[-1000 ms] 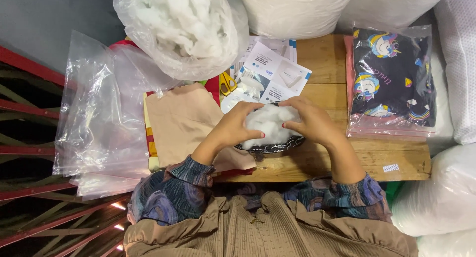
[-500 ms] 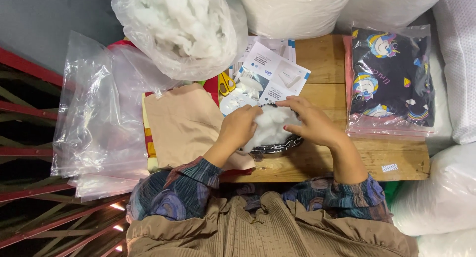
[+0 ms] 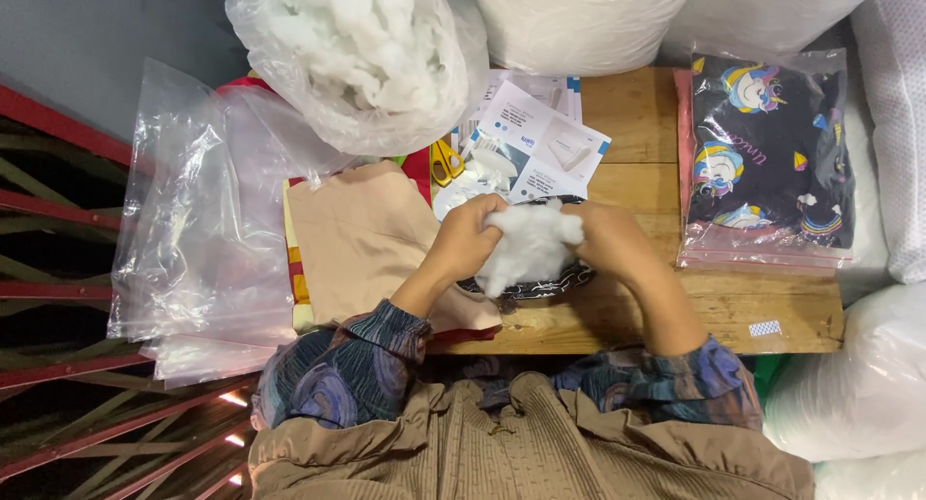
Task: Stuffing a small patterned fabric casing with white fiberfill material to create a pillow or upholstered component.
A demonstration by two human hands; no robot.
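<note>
Left hand: the left hand [image 3: 471, 238] was curled shut on the left side of a clump of white stuffing [image 3: 529, 244], fingertips buried in the fibre and out of sight.
Right hand: the right hand [image 3: 610, 242] pinched the clump's right edge; its fingers were mostly hidden behind the fluff, so only the back of the hand showed clearly.
Stuffing: it sat between both hands, over the middle of the wooden table [image 3: 627, 124], just above a dark patterned fabric piece [image 3: 540, 286].
Dark fabric: only a thin rim showed beneath the clump and hands; its shape and whether it had an opening could not be made out.
Far left: a clear plastic bag of white stuffing [image 3: 362, 61] was cut off by the top edge.
Behind the hands: printed paper cards [image 3: 540, 143] lay partly under that bag; yellow-handled scissors [image 3: 445, 161] showed only their handles.
Left: a beige cloth [image 3: 362, 240] lay under the left forearm, beside empty clear bags [image 3: 198, 220] hanging off the table.
Right: bagged dark cartoon-print fabric [image 3: 767, 158] lay well apart from the hands.
Edges: large white bundles [image 3: 858, 384] were cropped by the frame.
</note>
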